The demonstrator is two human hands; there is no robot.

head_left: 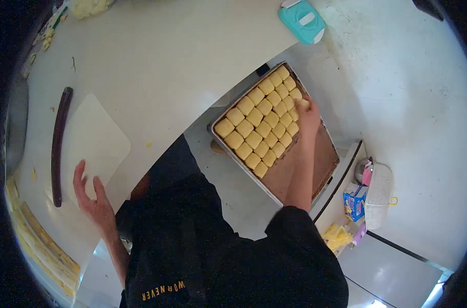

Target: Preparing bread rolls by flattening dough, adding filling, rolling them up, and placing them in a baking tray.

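My right hand (309, 119) is over the far right side of a metal baking tray (325, 163). Its fingers are closed round a pale yellow dough piece (302, 104), partly covered by them, at the edge of the laid rows. Tight rows of similar square dough pieces (253, 139) fill the tray's left part; its brown base shows on the right. My left hand (94, 197) is open above the white table, its fingers apart and holding nothing. Beside it lie a pale flat sheet (97, 136) with rounded corners and a long dark rolling pin (61, 146).
A turquoise kitchen scale (304, 21) sits near the table's far edge. At the far left are dough lumps (91, 7) and a long yellowish strip (43, 241). Right of the tray, a shelf holds a blue box (354, 201), a white basket (378, 196) and yellow bags (337, 236).
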